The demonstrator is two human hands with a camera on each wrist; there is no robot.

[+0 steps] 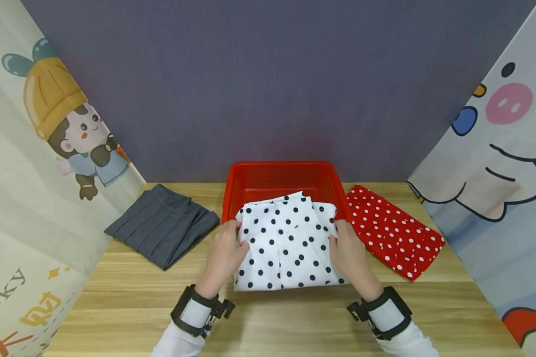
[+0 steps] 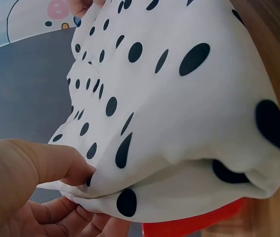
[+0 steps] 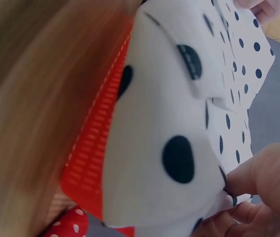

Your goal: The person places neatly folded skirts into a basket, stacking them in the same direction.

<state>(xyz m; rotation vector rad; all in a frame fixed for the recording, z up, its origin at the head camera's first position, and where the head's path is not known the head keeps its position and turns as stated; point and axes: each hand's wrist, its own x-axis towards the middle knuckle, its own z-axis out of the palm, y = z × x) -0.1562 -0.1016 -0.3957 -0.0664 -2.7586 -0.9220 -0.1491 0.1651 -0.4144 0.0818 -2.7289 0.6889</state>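
Note:
A folded white cloth with black polka dots [image 1: 290,243] is held up in front of the red basket [image 1: 286,171], covering the basket's near part. My left hand [image 1: 225,250] pinches the cloth's left edge, thumb on top and fingers beneath, as the left wrist view shows. On the opposite edge, my right hand [image 1: 350,250] grips the cloth the same way; in the right wrist view its thumb and fingers [image 3: 263,173] close on the fabric. The folded layers of the cloth [image 2: 179,123] sag a little between the hands.
A folded dark grey pleated cloth [image 1: 161,225] lies on the wooden table [image 1: 290,322] to the left. Right of the basket lies a folded red cloth with white dots [image 1: 393,230]. A grey wall [image 1: 272,84] stands behind, with printed curtains [image 1: 35,163] at both sides.

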